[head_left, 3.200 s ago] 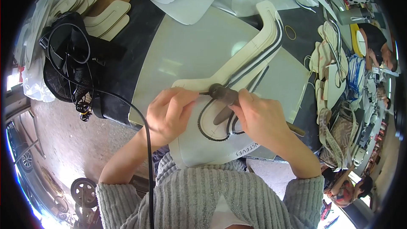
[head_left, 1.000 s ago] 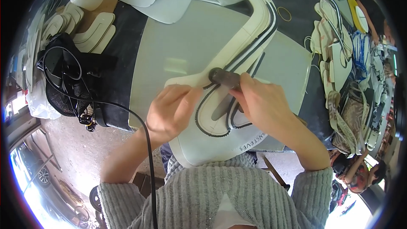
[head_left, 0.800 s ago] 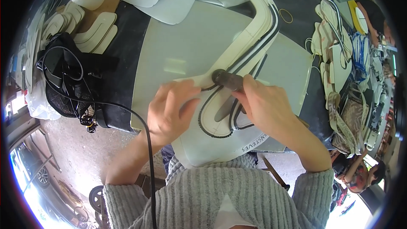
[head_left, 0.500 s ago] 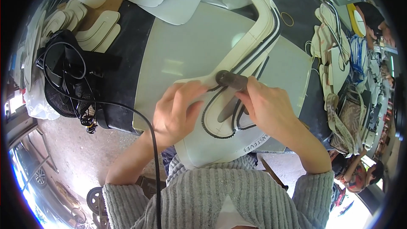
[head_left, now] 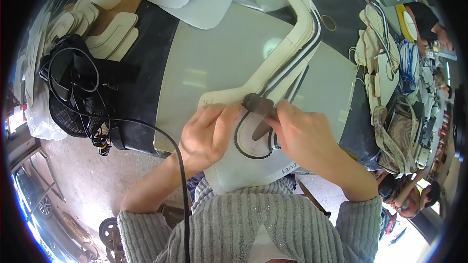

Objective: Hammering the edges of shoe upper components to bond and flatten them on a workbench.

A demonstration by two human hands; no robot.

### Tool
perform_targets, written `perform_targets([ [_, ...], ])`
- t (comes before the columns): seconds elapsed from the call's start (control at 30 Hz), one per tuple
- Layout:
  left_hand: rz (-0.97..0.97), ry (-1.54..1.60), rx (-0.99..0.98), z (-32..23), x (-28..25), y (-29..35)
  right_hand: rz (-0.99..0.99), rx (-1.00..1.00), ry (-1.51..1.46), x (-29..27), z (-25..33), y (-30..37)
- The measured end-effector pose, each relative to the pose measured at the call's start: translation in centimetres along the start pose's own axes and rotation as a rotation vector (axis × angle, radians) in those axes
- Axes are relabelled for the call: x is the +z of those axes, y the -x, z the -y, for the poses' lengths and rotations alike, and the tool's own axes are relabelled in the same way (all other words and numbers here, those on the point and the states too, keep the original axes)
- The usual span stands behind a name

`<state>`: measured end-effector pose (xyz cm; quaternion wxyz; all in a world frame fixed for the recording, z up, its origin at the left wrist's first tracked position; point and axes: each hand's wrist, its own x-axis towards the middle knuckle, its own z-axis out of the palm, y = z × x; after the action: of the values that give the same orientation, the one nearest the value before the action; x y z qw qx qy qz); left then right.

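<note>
The grey worktop [head_left: 214,63] carries our long cream panel [head_left: 292,53], laid flat for working. Our left hand [head_left: 207,136] presses open on its near end, steadying it, while our right hand [head_left: 304,134] grips the dark tool [head_left: 257,105], closed, tip near the black trim loop [head_left: 246,143].

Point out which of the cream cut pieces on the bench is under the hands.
The long L-shaped piece with dark edging. The left hand presses its foot, and the right hand holds a dark tool on it. The other cream pieces lie stacked far left.
</note>
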<state>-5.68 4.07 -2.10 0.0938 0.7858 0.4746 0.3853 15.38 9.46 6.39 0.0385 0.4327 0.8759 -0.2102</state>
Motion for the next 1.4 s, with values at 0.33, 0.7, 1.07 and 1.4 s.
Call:
perform_targets([
  [0.33,-0.027,0.115,-0.117,0.3,-0.8,-0.2,-0.013,0.06,0.046,0.9,-0.2,0.4],
  [0.7,0.021,-0.033,0.104,0.9,-0.5,0.3,-0.098,-0.039,0.027,1.0,0.2,-0.3],
  [1.07,0.0,0.078,-0.145,0.5,-1.6,0.4,-0.08,-0.05,0.092,1.7,-0.5,-0.1],
  [1.4,-0.033,-0.034,0.019,0.9,-1.5,0.7,-0.128,-0.114,0.037,1.2,0.5,-0.9],
])
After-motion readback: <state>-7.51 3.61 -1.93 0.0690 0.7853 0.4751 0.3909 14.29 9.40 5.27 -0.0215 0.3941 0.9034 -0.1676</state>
